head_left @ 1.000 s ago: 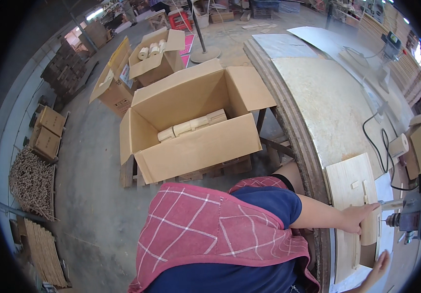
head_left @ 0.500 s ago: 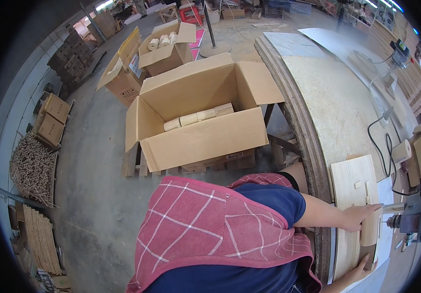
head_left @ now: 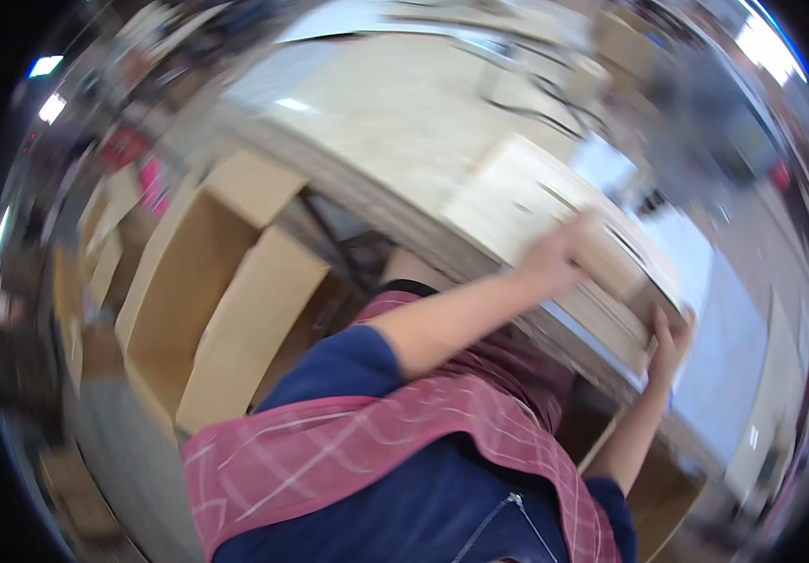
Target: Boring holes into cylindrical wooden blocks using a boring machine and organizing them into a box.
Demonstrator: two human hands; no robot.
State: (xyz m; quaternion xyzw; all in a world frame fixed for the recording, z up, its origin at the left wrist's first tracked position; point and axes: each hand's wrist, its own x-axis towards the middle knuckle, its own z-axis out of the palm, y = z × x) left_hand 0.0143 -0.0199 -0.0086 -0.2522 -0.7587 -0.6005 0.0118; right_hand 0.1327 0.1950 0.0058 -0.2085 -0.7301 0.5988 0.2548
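A pale wooden board (head_left: 503, 202) with small raised pieces lies along the near edge of the workbench. A rounded wooden piece (head_left: 611, 267) rests on it. My left hand (head_left: 559, 251) is curled on that piece. At the board's right end, my right hand (head_left: 667, 342) grips the edge with fingers bent round it. A blurred grey machine (head_left: 719, 127) stands beyond the board; motion blur hides its details, and those of my fingertips.
The workbench (head_left: 358, 113) carries looping black cable (head_left: 536, 108) and a light blue-white sheet (head_left: 733, 347). Open cardboard boxes (head_left: 245, 328) stand below its edge on the left. Another box (head_left: 658, 497) is at lower right, beside my arm.
My view has swung toward the bench, so the boxes sit lower left and the bench spans the top. My right hand has closed on the board's end; my left hand stays on the piece.
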